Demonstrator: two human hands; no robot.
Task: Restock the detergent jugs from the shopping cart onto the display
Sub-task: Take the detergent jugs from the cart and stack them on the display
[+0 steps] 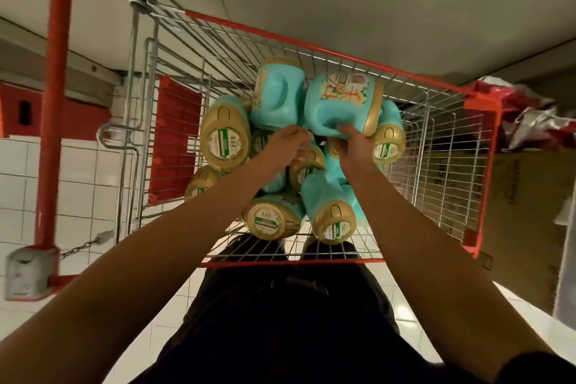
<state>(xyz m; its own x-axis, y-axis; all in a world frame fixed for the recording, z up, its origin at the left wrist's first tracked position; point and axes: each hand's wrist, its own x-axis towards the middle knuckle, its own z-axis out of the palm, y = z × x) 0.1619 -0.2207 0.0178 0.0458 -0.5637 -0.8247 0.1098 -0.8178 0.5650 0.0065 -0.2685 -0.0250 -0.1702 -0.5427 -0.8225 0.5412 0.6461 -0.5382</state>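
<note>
A wire shopping cart (327, 54) with red trim stands in front of me, holding several turquoise detergent jugs with gold bases. My right hand (352, 142) grips the handle of the top jug (339, 100), which lies on its side at the far end of the pile. My left hand (288, 142) reaches into the pile beside it, fingers curled down among the jugs; what it holds is hidden. Another jug (277, 93) lies just left of the gripped one. More jugs (226, 134) lie with their labelled bases facing up.
The cart's red handle bar (57, 103) runs down the left, with a coin lock and chain (28, 271) at its end. A cardboard box (530, 212) and crumpled red-and-silver packaging (530, 115) sit right of the cart. White tiled floor lies below.
</note>
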